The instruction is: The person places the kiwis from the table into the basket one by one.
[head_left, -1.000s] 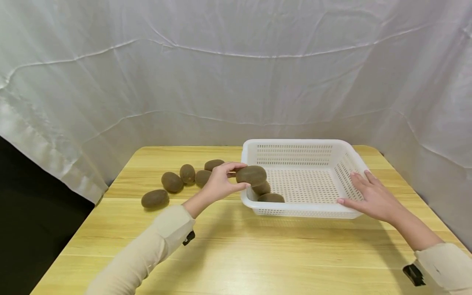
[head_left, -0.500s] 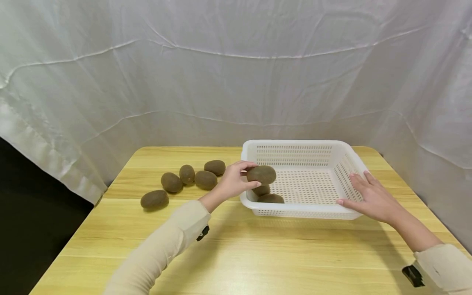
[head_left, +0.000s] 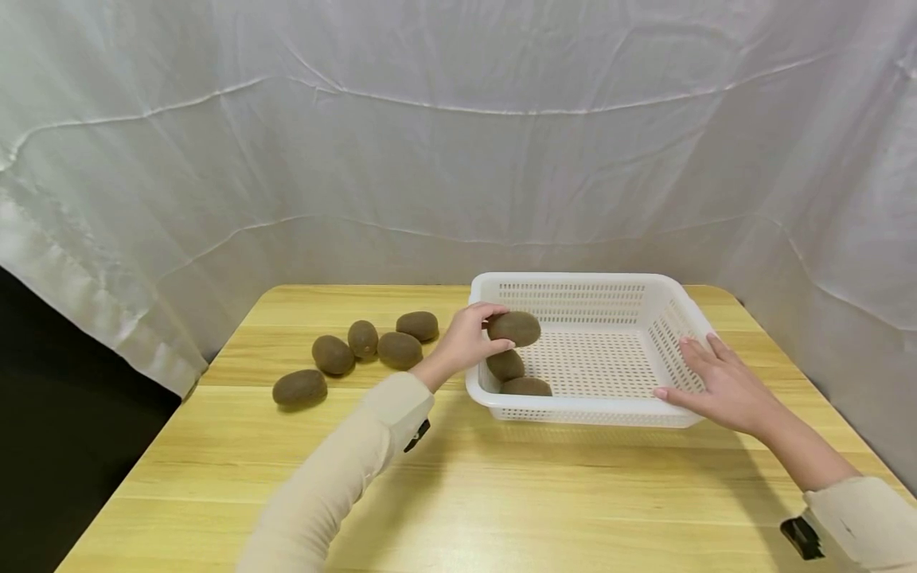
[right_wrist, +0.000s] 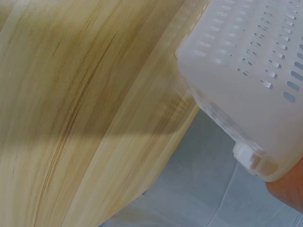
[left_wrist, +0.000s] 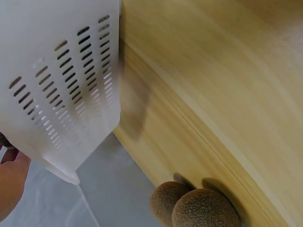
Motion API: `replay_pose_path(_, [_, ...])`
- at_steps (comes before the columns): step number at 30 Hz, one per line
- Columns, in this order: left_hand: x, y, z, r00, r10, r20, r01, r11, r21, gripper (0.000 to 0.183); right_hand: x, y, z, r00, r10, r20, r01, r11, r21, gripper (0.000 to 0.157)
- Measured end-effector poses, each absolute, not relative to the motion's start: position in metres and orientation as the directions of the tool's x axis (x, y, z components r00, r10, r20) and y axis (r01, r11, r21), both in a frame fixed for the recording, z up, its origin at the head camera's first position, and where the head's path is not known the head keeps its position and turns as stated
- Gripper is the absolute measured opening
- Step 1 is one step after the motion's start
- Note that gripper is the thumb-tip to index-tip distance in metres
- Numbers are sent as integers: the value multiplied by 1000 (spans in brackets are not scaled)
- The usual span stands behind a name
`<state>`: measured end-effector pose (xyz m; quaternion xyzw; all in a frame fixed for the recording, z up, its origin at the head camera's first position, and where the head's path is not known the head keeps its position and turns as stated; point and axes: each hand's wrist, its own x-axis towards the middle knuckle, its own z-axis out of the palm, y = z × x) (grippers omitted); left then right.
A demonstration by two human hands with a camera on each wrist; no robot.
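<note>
In the head view, my left hand [head_left: 469, 338] grips a brown fuzzy kiwifruit [head_left: 514, 328] between thumb and fingers, above the left end of a white plastic basket [head_left: 595, 404]. Inside the basket, a kiwi [head_left: 505, 364] and another kiwi [head_left: 526, 387] lie near the front left corner. The left wrist view catches part of that hand [left_wrist: 13, 177] by the basket's rim, with only a sliver of the held kiwi showing. My right hand [head_left: 727, 386] rests on the basket's right rim, fingers spread and fairly straight, thumb over the front corner.
Several loose kiwis lie on the wooden table [head_left: 458, 493] left of the basket; the nearest is a kiwi [head_left: 399, 350], the farthest left a kiwi [head_left: 300, 388]. A pale grey curtain [head_left: 430, 175] hangs behind and around the table.
My left hand has moved right with the kiwi, from the basket's left rim to inside its outline. The right hand has stayed in place.
</note>
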<state>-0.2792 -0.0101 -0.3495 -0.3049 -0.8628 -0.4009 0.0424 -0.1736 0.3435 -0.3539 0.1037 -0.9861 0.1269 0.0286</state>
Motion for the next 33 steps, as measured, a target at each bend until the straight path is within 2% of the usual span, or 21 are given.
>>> replay_pose_path(16, [-300,11,-355,-792,562,239,603,655,455,45,-173,344,-356,-976,-194,101,-214,945,-247,92])
replay_pose_path(22, [-301,19,-355,-802,578,152,590,725,354,44,-173,344,-355,-976,-192,101,-212,946,-246,93])
replay_pose_path(27, [-300,20,-355,-809,572,134,579,740,342,44,-173,345,-355,-975,-195,105,-215,944,-250,92])
replay_pose_path(33, [-300,17,-356,-804,570,171,586,706,398,33,-174,345,-356,-976,-196,97,-215,945,-246,92])
